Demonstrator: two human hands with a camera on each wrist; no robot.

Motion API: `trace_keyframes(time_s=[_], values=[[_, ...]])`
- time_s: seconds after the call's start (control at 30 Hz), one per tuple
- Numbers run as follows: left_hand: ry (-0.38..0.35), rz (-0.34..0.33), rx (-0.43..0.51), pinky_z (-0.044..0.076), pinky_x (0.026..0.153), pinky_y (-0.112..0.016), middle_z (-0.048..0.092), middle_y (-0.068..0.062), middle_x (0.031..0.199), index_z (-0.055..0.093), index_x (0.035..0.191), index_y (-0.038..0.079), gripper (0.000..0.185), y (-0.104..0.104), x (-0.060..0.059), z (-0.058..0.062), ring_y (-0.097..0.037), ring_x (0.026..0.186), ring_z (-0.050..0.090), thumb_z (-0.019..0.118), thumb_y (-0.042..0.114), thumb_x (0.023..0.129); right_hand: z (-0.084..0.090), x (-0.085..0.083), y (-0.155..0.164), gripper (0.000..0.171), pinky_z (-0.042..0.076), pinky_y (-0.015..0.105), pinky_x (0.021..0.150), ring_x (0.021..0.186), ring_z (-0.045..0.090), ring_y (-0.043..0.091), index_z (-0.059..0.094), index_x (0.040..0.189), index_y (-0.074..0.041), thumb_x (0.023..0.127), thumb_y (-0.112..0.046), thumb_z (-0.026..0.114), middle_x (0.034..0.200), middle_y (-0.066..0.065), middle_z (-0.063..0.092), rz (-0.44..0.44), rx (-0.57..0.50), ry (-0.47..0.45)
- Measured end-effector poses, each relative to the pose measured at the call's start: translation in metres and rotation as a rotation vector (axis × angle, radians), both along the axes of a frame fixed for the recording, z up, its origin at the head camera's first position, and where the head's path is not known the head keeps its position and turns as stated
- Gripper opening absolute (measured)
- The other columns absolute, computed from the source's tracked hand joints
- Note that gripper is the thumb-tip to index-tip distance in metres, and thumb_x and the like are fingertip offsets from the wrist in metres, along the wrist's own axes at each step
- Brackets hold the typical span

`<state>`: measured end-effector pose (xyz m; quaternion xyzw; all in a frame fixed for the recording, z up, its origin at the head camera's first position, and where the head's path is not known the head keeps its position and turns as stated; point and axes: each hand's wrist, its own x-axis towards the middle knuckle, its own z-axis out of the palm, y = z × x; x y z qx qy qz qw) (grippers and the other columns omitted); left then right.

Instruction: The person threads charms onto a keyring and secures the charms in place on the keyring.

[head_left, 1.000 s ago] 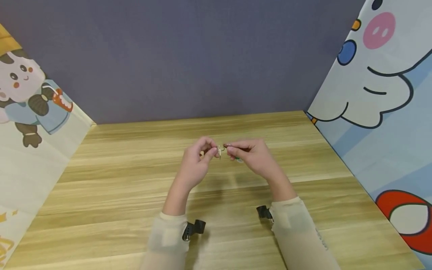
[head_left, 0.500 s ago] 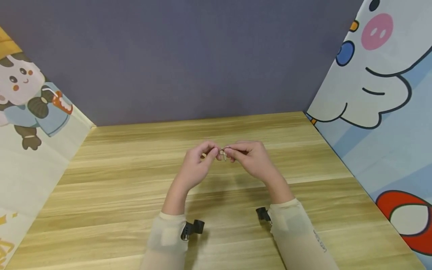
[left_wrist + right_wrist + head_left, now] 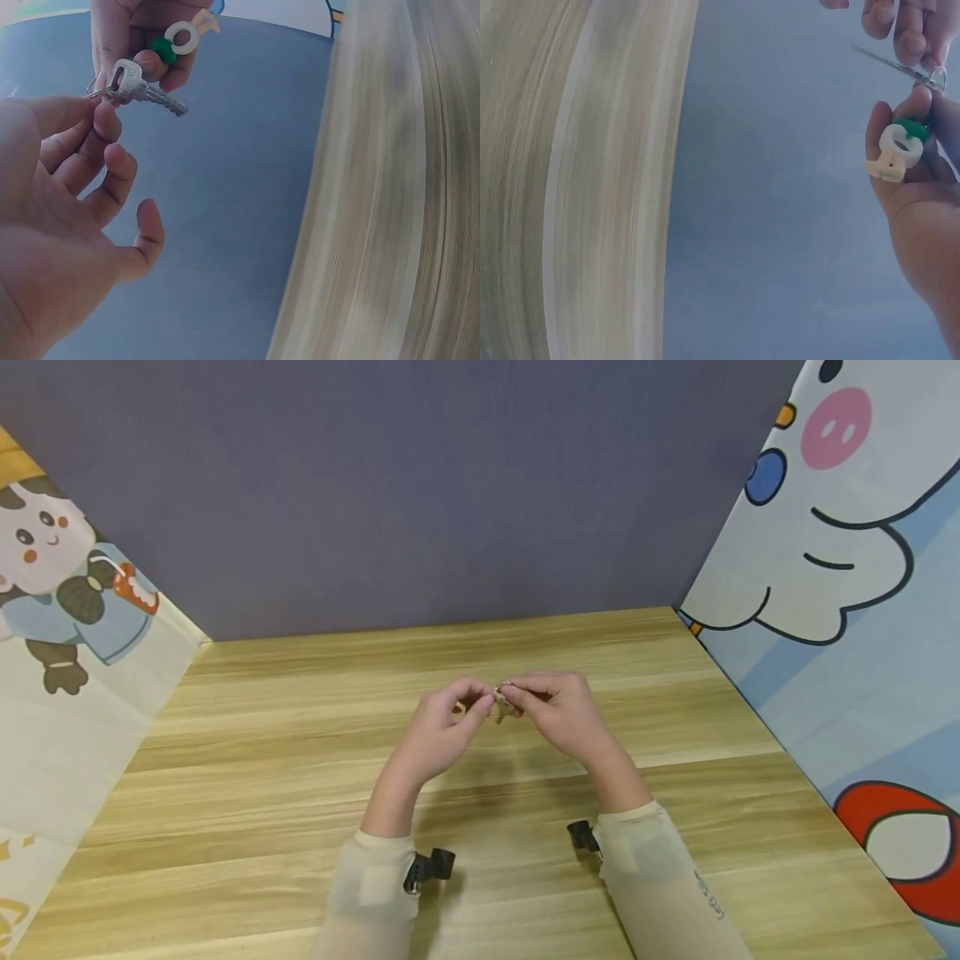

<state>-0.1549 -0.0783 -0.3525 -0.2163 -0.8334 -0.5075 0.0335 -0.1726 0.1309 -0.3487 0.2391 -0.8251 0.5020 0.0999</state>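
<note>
Above the middle of the wooden table point(image 3: 285, 777) my two hands meet fingertip to fingertip. A small silver key point(image 3: 141, 88) hangs on a metal ring. My left hand point(image 3: 478, 700) pinches the key by its head, fingers curled, as the left wrist view shows point(image 3: 101, 118). My right hand point(image 3: 519, 693) pinches the ring, and a green and white charm point(image 3: 894, 148) lies against its palm. The key's blade point(image 3: 885, 61) points away from both hands. In the head view the key point(image 3: 501, 707) is a small glint between the fingertips.
A purple wall point(image 3: 420, 485) closes the table's far edge. Cartoon panels stand along the left side point(image 3: 67, 610) and the right side point(image 3: 847, 610). Bare wood lies all around the hands. Black wrist cameras point(image 3: 429, 865) sit on both sleeves.
The hands have drawn closer together, closing the small gap between their fingertips. The key now sits tucked between them. Both forearms have barely shifted.
</note>
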Motion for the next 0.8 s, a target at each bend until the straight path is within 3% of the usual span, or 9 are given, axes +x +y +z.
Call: trace_keyframes(time_s=[0.1,0.2,0.33,0.43,0.57,0.8], values=[[0.069,0.005,-0.042,0.050,0.075,-0.031,0.067,-0.003,0.093,0.071,0.114,0.009,0.021,0.001,-0.001,-0.001,-0.018,0.083,0.058,0.056,0.023,0.111,0.000,0.000,0.001,0.015,0.053,0.024,0.062,0.072,0.066,0.023,0.085,0.104,-0.005,0.102,-0.011,0.071,0.084,0.008,0.077,0.010,0.006,-0.003],[0.198,0.022,-0.114,0.047,0.067,-0.030,0.067,-0.004,0.089,0.071,0.111,0.006,0.018,0.001,-0.002,-0.001,-0.022,0.078,0.057,0.057,0.017,0.110,0.001,-0.001,0.003,0.014,0.053,0.024,0.063,0.072,0.066,0.021,0.084,0.105,-0.004,0.101,-0.008,0.071,0.084,0.008,0.076,0.040,0.025,-0.003],[0.355,0.059,-0.247,0.047,0.083,-0.039,0.072,-0.002,0.094,0.072,0.107,0.011,0.012,-0.001,-0.003,0.002,-0.023,0.084,0.063,0.061,0.016,0.107,0.003,-0.001,0.008,0.014,0.053,0.025,0.064,0.073,0.066,0.022,0.084,0.105,-0.006,0.101,-0.008,0.071,0.083,0.005,0.075,0.090,0.066,-0.005],[0.384,0.041,-0.318,0.044,0.089,-0.045,0.073,0.001,0.097,0.072,0.107,0.015,0.012,-0.003,-0.005,0.006,-0.022,0.086,0.063,0.061,0.020,0.108,0.006,0.000,0.011,0.014,0.055,0.025,0.066,0.075,0.066,0.023,0.084,0.104,-0.008,0.102,-0.009,0.070,0.084,0.005,0.074,0.124,0.087,-0.024],[0.402,-0.001,-0.382,0.044,0.089,-0.044,0.074,0.004,0.100,0.071,0.107,0.017,0.013,-0.004,-0.007,0.013,-0.018,0.091,0.064,0.060,0.022,0.109,0.008,0.000,0.014,0.015,0.056,0.026,0.069,0.078,0.066,0.022,0.083,0.104,-0.007,0.103,-0.008,0.068,0.088,0.008,0.075,0.157,0.098,-0.043],[0.436,-0.010,-0.502,0.046,0.092,-0.046,0.077,0.008,0.108,0.073,0.110,0.021,0.011,-0.004,-0.007,0.020,-0.014,0.102,0.067,0.063,0.023,0.108,0.011,0.002,0.016,0.015,0.052,0.027,0.067,0.075,0.060,0.022,0.082,0.105,-0.010,0.105,-0.009,0.066,0.085,0.004,0.069,0.178,0.160,-0.051]])
